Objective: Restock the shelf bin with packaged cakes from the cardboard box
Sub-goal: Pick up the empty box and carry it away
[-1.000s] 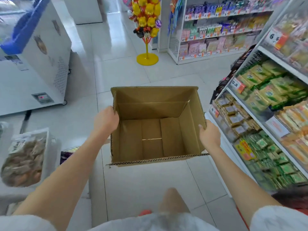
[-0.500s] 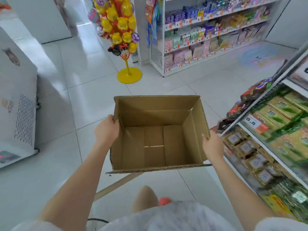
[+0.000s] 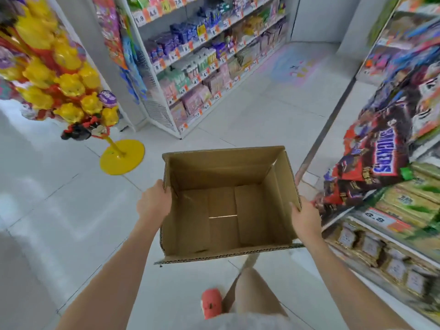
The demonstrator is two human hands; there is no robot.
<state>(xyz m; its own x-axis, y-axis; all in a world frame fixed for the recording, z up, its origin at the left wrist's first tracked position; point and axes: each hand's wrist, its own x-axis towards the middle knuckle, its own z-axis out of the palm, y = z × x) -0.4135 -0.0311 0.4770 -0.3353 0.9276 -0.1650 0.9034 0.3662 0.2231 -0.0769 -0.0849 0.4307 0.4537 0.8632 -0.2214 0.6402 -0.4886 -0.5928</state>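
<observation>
Surroundings: a yellow candy display stand (image 3: 71,75) with a round yellow base rises at the left on the white tiled floor (image 3: 59,210); a far shelf unit (image 3: 204,60) of purple and pink packets with orange price tags runs across the top; a nearer shelf unit (image 3: 357,225) stands close at the right.
In the way: hanging Snickers bags (image 3: 378,163) jut out from the right shelf end, just beside the box's right wall.
Cardboard box (image 3: 228,210): one, brown corrugated card, rectangular, open at the top, with nothing inside; its bottom flaps meet at a thin bright slit. It is held in the air over the floor, between the two arms.
Left hand (image 3: 153,202): fingers curled over the box's left wall rim, gripping it.
Right hand (image 3: 304,216): thumb inside the right wall, gripping the rim; the other fingers are hidden.
Packaged cakes (image 3: 371,246): brown, in clear wrappers with pale labels, ranked on the right unit's low shelf; blurred, count unclear.
Green packets (image 3: 409,206): flat, on the tier above, behind an orange "8.8" price tag (image 3: 378,219).
Foot: one red slipper (image 3: 212,303) below the box.
</observation>
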